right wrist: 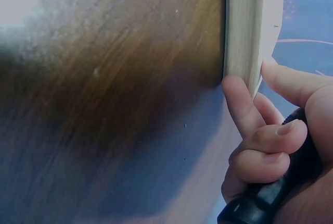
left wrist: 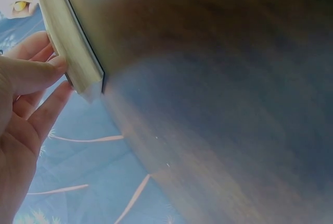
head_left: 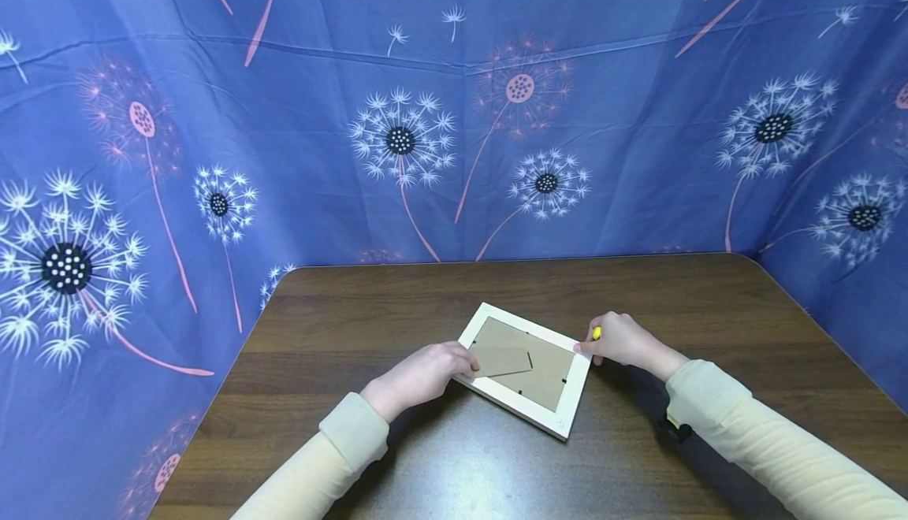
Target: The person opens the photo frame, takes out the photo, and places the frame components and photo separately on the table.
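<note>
A white picture frame (head_left: 521,406) is face down over the table, its brown backing board (head_left: 548,384) and stand flap (head_left: 502,362) upward. My left hand (head_left: 426,374) grips the frame's left corner, thumb on the upper side and fingertips along the edge, as the left wrist view shows. At the opposite corner my right hand (head_left: 623,340) pinches the frame between thumb and fingers. Its curled lower fingers also hold a black handle (right wrist: 265,195) against the palm; a yellow end (head_left: 597,332) sticks out above the hand. The kind of tool I cannot tell.
The brown wooden table (head_left: 340,307) has rounded far corners. Behind it and at both sides hangs a blue cloth (head_left: 305,110) with a dandelion print.
</note>
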`<state>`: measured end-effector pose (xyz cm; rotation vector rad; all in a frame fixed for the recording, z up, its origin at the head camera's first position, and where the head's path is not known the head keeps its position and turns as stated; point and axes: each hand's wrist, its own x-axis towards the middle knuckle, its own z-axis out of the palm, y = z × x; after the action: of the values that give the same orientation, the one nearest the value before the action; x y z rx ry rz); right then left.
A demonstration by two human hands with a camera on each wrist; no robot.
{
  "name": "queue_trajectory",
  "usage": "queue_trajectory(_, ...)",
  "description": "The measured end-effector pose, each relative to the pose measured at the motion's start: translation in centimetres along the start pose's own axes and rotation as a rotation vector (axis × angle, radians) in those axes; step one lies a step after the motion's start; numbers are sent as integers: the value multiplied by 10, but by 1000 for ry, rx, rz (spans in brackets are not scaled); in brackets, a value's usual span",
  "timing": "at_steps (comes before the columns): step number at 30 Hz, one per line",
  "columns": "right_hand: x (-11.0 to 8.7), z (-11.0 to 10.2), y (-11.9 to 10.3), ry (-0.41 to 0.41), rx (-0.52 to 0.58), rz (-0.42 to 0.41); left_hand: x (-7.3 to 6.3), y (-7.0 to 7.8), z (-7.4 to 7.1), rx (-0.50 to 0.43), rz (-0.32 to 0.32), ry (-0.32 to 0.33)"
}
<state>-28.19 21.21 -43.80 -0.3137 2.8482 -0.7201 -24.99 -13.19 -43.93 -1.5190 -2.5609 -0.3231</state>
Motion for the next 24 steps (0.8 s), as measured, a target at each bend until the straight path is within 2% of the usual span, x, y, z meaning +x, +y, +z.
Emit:
queue_trajectory(14,-10,-1,-1,-17,-2,-5,3,-6,1,-28,21,34)
queue_trajectory(21,-11,0,1,-44,-6,7,5,-11,3,-41,14,24)
queue_trajectory(24,-11,1,2,-47,-8,4,6,-14,4,-51,29,54)
